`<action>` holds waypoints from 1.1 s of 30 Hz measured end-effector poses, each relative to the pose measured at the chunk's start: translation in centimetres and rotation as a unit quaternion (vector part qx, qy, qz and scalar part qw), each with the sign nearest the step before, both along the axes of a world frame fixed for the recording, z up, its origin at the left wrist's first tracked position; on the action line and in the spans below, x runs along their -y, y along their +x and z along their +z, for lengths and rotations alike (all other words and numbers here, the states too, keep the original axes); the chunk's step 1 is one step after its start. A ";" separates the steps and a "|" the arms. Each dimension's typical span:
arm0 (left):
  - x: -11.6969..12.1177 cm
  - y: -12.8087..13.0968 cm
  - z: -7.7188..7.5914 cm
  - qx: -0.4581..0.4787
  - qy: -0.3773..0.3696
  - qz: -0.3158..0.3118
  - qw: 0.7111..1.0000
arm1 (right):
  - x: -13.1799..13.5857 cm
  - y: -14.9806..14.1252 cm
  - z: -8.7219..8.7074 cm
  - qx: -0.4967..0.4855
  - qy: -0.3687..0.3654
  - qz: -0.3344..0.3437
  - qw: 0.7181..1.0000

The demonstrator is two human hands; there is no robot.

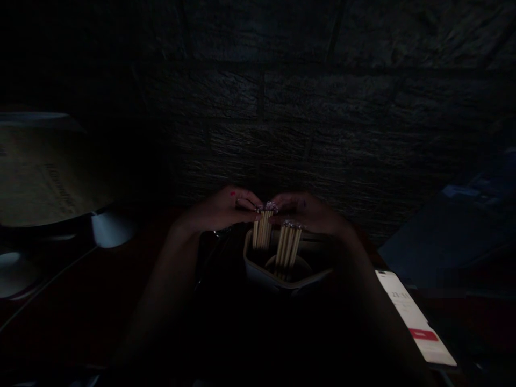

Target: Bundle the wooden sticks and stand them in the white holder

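Note:
Dim light leaves much of the scene dark. My left hand (226, 209) and my right hand (306, 210) meet at the top of a bundle of thin wooden sticks (262, 234), fingers closed around its shiny, crinkled top from both sides. That bundle stands nearly upright at the far left corner of a pale-rimmed angular container (264, 275). A second stick bundle (287, 247), with a similar glittery top, leans slightly inside the container, just below my right hand. A round rim shows around its lower end. Whether the sticks are chopsticks or skewers I cannot tell.
A lit phone (415, 317) lies beside my right forearm. On the left are a brown printed bag (48, 172), a white cup-like object (110, 228) and another pale round object (16, 274). A rough block wall (282, 97) rises behind the container.

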State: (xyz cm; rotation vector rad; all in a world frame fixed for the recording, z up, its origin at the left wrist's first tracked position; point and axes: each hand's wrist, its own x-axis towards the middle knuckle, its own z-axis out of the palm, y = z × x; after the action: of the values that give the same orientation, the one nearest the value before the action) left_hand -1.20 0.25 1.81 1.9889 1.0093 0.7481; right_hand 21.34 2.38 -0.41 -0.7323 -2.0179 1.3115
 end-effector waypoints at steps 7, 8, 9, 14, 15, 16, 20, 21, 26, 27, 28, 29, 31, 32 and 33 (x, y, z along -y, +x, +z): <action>-0.2 0.2 -0.2 -0.015 0.008 -0.001 1.000 | 0.0 0.1 0.0 -0.003 -0.010 0.002 1.000; -0.2 0.3 -0.2 -0.018 0.010 0.002 1.000 | 0.1 0.1 0.0 0.002 -0.011 0.001 1.000; -0.2 0.4 -0.2 -0.020 0.011 0.004 1.000 | 0.1 0.1 0.1 0.008 -0.011 -0.001 1.000; -0.1 0.5 -0.1 -0.022 0.004 0.004 1.000 | 0.0 0.1 0.2 0.015 0.003 0.002 1.000; 0.0 0.6 -0.1 -0.021 0.004 0.006 1.000 | 0.0 0.1 0.2 0.013 0.004 0.003 1.000; 0.0 0.7 -0.1 -0.021 0.005 0.007 1.000 | 0.0 0.1 0.2 0.012 0.003 0.004 1.000; 0.0 0.9 -0.2 -0.023 0.014 0.010 1.000 | -0.1 0.2 0.0 0.002 -0.011 0.009 1.000; 0.0 0.9 -0.2 -0.024 0.017 0.008 1.000 | -0.1 0.2 0.0 -0.002 -0.013 0.012 1.000; -0.4 0.8 -0.8 -0.040 0.019 -0.006 0.999 | -0.1 0.3 0.0 0.000 -0.016 0.022 1.000; -0.4 0.8 -0.9 -0.047 0.015 -0.007 0.999 | -0.1 0.3 0.0 0.000 -0.015 0.021 1.000; -0.4 0.9 -0.9 -0.052 0.011 -0.009 0.999 | -0.1 0.4 0.0 -0.002 -0.015 0.020 1.000; -0.4 0.9 -0.9 -0.054 0.006 -0.011 0.998 | -0.1 0.4 0.0 -0.004 -0.015 0.019 1.000; -0.4 0.9 -1.0 -0.052 -0.007 -0.020 0.998 | -0.1 0.4 0.0 -0.003 -0.016 0.015 1.000; -0.3 0.9 -1.0 -0.049 -0.014 -0.026 0.998 | -0.1 0.5 0.0 -0.001 -0.017 0.015 1.000; -0.3 0.9 -1.0 -0.044 -0.019 -0.030 0.998 | -0.1 0.5 0.0 0.000 -0.018 0.016 1.000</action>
State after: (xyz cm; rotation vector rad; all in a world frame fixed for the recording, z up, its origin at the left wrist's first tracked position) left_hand -0.31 0.55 0.84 2.0254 1.0023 0.6098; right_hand 21.81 2.48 -0.40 -0.7193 -2.0187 1.3700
